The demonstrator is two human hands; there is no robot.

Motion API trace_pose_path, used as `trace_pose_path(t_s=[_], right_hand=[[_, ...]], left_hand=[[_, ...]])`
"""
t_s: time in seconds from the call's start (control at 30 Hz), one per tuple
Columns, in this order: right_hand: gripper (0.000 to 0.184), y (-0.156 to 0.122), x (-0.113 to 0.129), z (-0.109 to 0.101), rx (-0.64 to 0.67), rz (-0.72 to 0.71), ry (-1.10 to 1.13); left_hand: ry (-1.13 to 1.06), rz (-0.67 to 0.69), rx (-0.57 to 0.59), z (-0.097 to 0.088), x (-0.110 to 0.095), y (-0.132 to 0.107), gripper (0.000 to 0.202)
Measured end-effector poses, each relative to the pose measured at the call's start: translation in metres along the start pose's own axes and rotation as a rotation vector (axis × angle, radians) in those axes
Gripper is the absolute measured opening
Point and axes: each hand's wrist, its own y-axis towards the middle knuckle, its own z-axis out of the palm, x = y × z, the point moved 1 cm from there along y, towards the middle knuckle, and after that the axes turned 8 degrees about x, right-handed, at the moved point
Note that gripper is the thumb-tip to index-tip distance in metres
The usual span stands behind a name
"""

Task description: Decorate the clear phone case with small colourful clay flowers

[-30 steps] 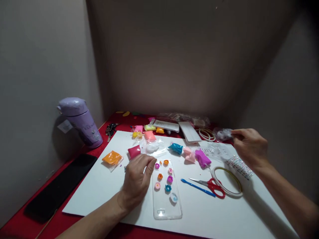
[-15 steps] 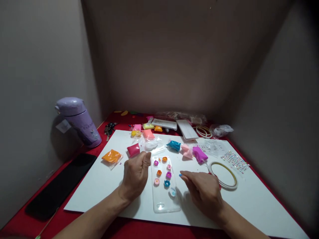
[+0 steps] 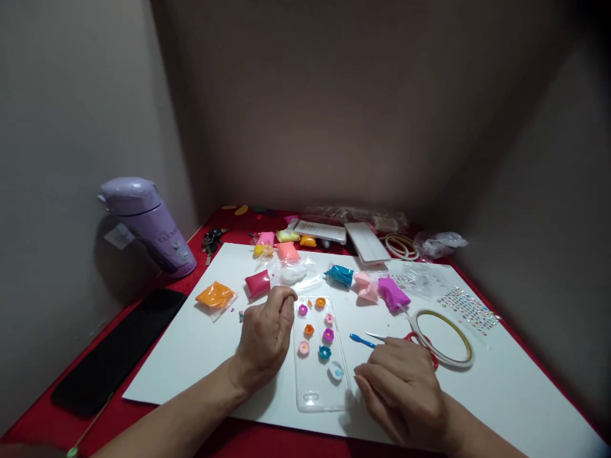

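Observation:
My left hand (image 3: 268, 334) is closed in a fist, thumb on top, just left of a clear phone case (image 3: 312, 378). Whatever may be inside the fist is hidden. My right hand (image 3: 405, 385) hovers right of the case with its fingers curled together; I cannot make out anything in them. Behind its knuckles lie a blue tool (image 3: 361, 341) and red-handled scissors (image 3: 432, 353), partly covered by the hand. Small clay flowers sit on the case, among them an orange flower (image 3: 321, 303), a teal flower (image 3: 325, 352) and a white-and-blue piece (image 3: 336, 371).
A white board (image 3: 181, 362) lies on a red cloth. On it are clay packets, such as an orange packet (image 3: 216, 296) and a purple packet (image 3: 394, 292), a tape roll (image 3: 470, 353) and a gem sheet (image 3: 470, 310). A purple bottle (image 3: 147, 222) and black phone (image 3: 119, 350) stand left.
My right hand has moved away from the blue tool, toward me and right, uncovering more of it and the scissors' tip. My left fist stays nearly in place. The view has shifted slightly.

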Motion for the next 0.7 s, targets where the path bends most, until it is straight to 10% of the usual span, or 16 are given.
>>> trace_pose_path(t_s=[0.47,0.7], right_hand=[[0.014,0.001,-0.004,0.000,0.153,0.074,0.017],[0.017,-0.004,-0.006,-0.010,-0.144,0.174,0.070]], left_hand=[[-0.034,0.341,0.289,0.007,-0.023,-0.015,0.015],[0.173,0.588,0.479,0.012,-0.036,-0.033,0.020]])
